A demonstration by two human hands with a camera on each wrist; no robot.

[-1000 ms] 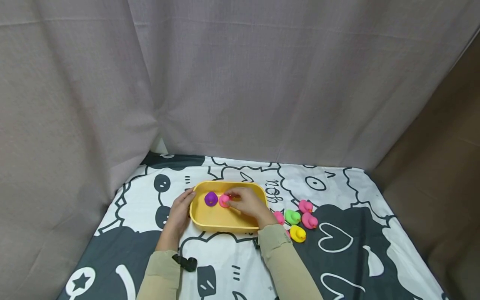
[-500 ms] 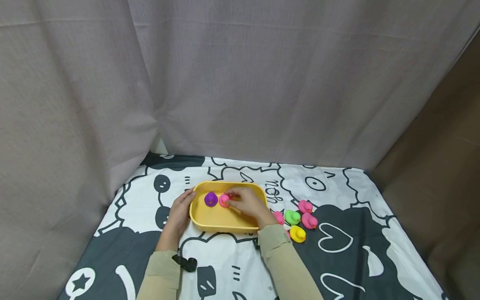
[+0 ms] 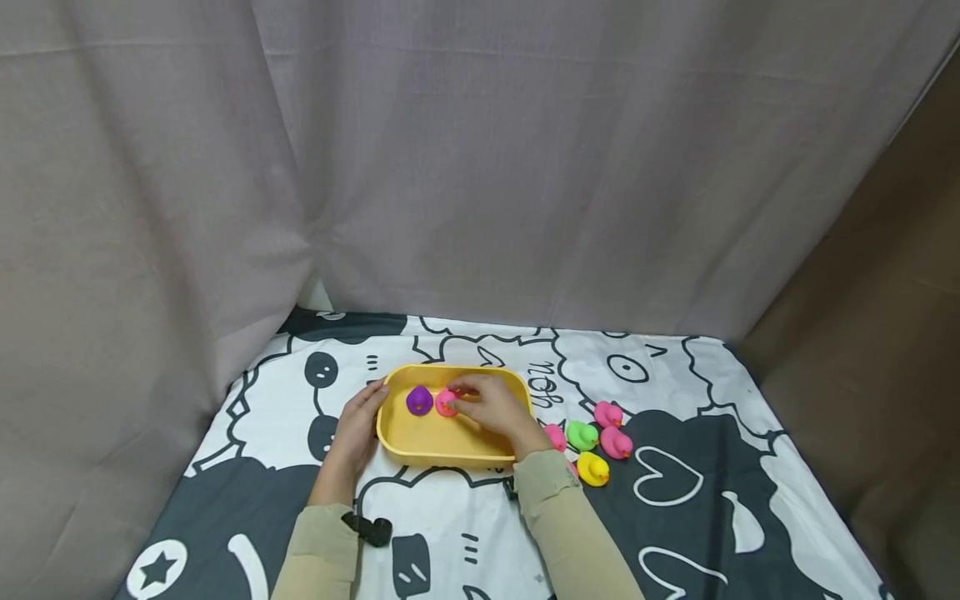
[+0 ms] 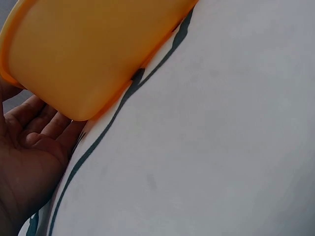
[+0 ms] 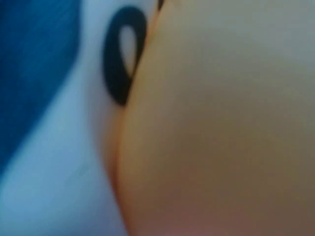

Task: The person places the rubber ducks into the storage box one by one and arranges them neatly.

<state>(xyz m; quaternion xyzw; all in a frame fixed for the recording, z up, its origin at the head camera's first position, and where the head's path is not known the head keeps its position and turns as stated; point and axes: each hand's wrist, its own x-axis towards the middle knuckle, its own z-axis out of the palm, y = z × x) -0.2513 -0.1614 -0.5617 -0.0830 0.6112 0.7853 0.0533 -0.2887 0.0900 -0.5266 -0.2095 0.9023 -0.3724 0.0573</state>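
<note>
Left hand (image 3: 356, 427) grips the yellow tray (image 3: 450, 442); right hand (image 3: 497, 407) pinches a pink duck (image 3: 443, 406) inside it.

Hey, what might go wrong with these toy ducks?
Pinching the small pink toy duck so close to the purple toy duck, the right hand might bump the latter. The right arm's khaki fabric sleeve runs beside the yellow toy duck and could brush it. The left hand grips one end of the rounded yellow plastic tray; a tug might shift it.
</note>
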